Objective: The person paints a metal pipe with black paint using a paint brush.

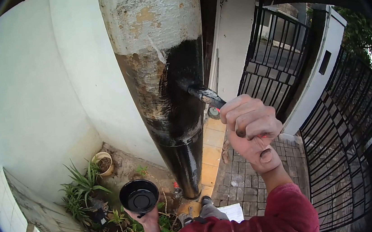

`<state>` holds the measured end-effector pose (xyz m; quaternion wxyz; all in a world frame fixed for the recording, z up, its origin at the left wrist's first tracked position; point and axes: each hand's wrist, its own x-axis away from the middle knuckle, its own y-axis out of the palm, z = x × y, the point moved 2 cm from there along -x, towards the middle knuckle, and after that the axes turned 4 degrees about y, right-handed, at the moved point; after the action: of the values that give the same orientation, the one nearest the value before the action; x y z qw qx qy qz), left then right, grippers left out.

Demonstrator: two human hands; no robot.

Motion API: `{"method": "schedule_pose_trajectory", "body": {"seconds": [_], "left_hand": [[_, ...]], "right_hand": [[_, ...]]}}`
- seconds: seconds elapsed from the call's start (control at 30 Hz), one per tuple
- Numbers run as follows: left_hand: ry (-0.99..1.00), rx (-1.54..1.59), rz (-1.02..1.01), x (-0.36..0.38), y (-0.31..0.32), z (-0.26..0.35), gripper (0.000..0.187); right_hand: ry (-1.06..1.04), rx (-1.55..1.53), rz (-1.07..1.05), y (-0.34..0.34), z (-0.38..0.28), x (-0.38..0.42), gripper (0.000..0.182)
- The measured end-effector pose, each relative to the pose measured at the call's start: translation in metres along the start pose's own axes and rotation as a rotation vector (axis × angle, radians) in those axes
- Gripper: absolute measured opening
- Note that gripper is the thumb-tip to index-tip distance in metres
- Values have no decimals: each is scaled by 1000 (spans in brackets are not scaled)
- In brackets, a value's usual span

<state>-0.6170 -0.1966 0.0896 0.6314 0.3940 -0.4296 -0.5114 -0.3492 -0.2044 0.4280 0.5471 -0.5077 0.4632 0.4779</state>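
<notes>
My right hand (251, 125) is closed around the handle of a paintbrush (209, 96). The bristle end touches the side of a round pillar (148, 81), on a patch of wet-looking black paint (185, 68). Bare, stained grey and brown surface shows left of that patch, and the pillar is whitish higher up. Below, its lower part is glossy black. Low on the left, my left hand (147, 217) holds a black bowl (139, 196) from underneath. Dark paint seems to lie in the bowl, but its depth is hard to make out.
Green plants (84, 183) and a pot of soil (104, 164) stand at the foot of the white wall (25, 96). Yellow tiles (211, 152) edge the brick paving (242, 173). Black metal gates (347, 144) stand at right. A white sheet (232, 212) lies near my feet.
</notes>
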Motion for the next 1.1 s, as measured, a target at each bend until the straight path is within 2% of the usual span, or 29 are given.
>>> {"method": "schedule_pose_trajectory", "body": {"seconds": [0.1, 0.2, 0.23, 0.3, 0.43, 0.47, 0.53, 0.6, 0.63, 0.67, 0.73, 0.9, 0.93, 1.0, 1.07, 1.1], "left_hand": [[-33, -30, 6, 5, 0, 1, 62], [-32, -16, 17, 4, -2, 2, 64], [-31, -50, 45, 3, -7, 2, 64], [-42, -94, 76, 3, -14, 2, 65], [-53, -88, 12, 0, -11, -1, 65], [-59, -80, -6, -1, -7, -3, 65], [-71, -60, -17, -1, 1, -8, 65], [-86, -35, -19, -2, 6, -10, 65], [-103, -44, -62, -2, 8, -12, 66], [-120, -53, -104, -1, 9, -13, 66], [-113, -90, -83, 0, 15, -16, 66], [-130, -102, -92, -7, 19, -21, 66], [-122, -90, -71, -14, 11, -20, 66], [-120, -84, -54, -19, 7, -22, 65], [-120, -35, -12, -19, 14, -22, 65], [-122, -43, -18, -21, 11, -22, 65]], "right_hand": [[270, -117, 185, 3, -14, 76, 53], [345, -213, 297, -1, -32, 86, 52], [343, -208, 318, -5, -35, 80, 54], [193, -170, 283, -13, -23, 55, 49], [247, -272, 311, -35, 16, -15, 58], [162, -286, 292, -39, 20, -29, 55], [25, -332, 247, -47, 14, -32, 52], [10, -312, 311, -42, 4, -10, 52], [50, -303, 331, -38, 4, 8, 52], [198, -297, 328, -31, 2, 31, 52], [267, -194, 381, -12, -7, 66, 54], [355, -456, 436, -17, -26, 82, 50], [349, -446, 441, -19, -19, 73, 50], [244, -216, 281, -22, 0, 47, 52], [103, -67, 495, -19, 19, 17, 60], [97, -64, 503, -23, 15, 6, 60]]}}
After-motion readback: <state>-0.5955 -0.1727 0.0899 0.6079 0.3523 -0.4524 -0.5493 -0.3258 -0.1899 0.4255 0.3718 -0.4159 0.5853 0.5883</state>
